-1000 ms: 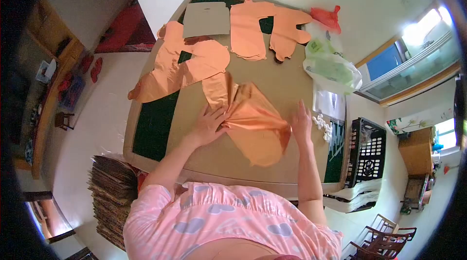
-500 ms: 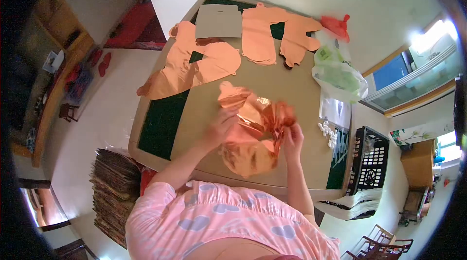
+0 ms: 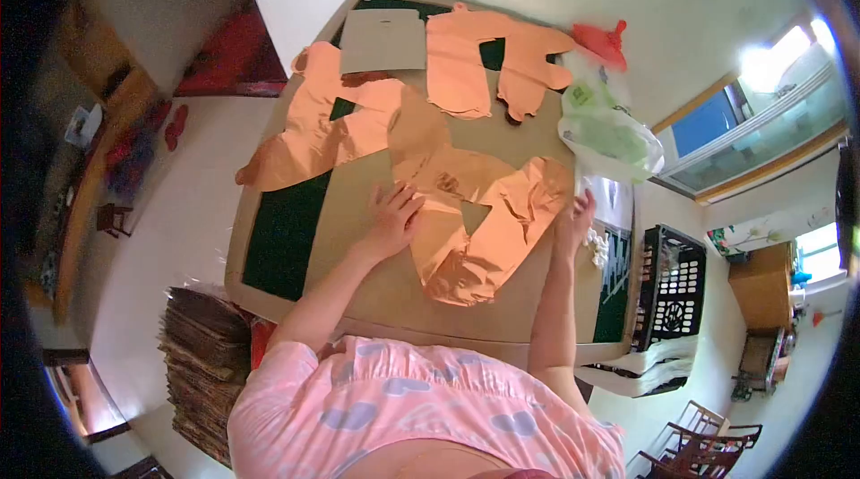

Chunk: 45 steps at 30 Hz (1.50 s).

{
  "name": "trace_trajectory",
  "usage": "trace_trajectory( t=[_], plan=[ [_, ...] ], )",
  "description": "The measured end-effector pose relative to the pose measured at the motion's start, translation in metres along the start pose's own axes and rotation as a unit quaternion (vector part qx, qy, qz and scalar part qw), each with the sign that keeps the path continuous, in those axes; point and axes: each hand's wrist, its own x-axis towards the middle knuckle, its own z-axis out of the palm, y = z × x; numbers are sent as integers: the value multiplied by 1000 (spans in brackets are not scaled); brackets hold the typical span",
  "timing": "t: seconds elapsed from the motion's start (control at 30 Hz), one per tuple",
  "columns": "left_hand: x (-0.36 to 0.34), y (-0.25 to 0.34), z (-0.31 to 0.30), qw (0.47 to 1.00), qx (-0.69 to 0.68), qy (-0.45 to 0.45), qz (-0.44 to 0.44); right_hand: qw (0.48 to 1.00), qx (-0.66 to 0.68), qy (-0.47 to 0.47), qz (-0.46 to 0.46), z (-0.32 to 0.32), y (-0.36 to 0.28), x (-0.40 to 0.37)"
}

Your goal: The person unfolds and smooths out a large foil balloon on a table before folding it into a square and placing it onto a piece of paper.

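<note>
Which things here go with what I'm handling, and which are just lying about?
Likely in use:
- front foil shape, at your left hand
- left foil shape
- back foil shape

Probably just lying about:
- red bag
- black crate
- brown stack

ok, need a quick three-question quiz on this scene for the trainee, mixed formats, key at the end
1. True or false: the left hand rests on the grey sheet.

2. What colour is the plastic crate to the right of the table?
a) red
b) black
c) yellow

3. Which lies nearer the person: the grey sheet or the green-and-white plastic bag?

Key:
1. False; it is at the left edge of the nearest copper-coloured foil balloon.
2. b
3. The green-and-white plastic bag.
</note>
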Motion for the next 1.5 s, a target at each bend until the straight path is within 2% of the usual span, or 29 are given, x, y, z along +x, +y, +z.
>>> trace_trajectory(
  t=[0.03,0.1,0.2,0.3,0.4,0.5,0.6,0.7,0.8,0.9,0.93,0.97,1.0,1.07,1.13,1.27,1.33,1.37,1.43,1.47,1.5],
  plan=[
    [1,2,0,1000,-6,-3,1,994,-55,1,-93,-5,-21,-5],
    [-1,7,-8,1000,-13,-13,1,950,-161,-5,-269,-9,-57,-22],
    [1,8,-17,998,27,-56,1,886,-264,-166,-343,11,-56,-29],
    [-1,1,-20,998,1,-60,-13,825,-414,-268,-275,19,-20,-39],
    [0,-1,-28,997,18,-71,0,842,-391,-261,-263,19,-32,-29],
    [2,0,-30,996,31,-83,2,895,-234,-232,-301,43,-56,15],
    [10,9,-39,998,15,-60,-1,936,-124,-204,-260,103,-50,82],
    [17,4,-37,999,19,-43,15,922,-87,-206,-317,161,-34,149],
    [31,0,-41,997,42,-69,12,913,-201,-235,-265,187,-28,175],
    [54,-2,-37,999,35,-19,11,935,-125,-273,-187,219,20,211],
    [68,0,-33,999,25,-18,35,940,-79,-255,-211,222,24,211],
    [92,1,-28,998,13,-16,59,939,-80,-272,-196,219,28,213],
    [114,4,-22,996,0,-12,83,936,-81,-289,-181,206,7,205],
    [152,0,32,993,44,-60,96,934,-105,-289,-183,197,-12,195],
    [196,2,71,986,6,19,164,930,-153,-254,-216,195,-16,195],
    [251,24,107,988,59,-60,129,930,-159,-240,-227,182,-41,183],
    [260,28,115,985,78,-123,91,918,-178,-261,-238,185,-30,193],
    [261,29,117,986,73,-127,83,912,-187,-272,-245,190,-28,201],
    [261,28,120,987,63,-135,67,927,-167,-183,-281,189,-53,223],
    [261,28,121,987,59,-132,66,930,-173,-114,-304,175,-95,226],
    [261,28,121,988,54,-130,65,932,-236,-27,-272,171,-111,252]
  ],
)
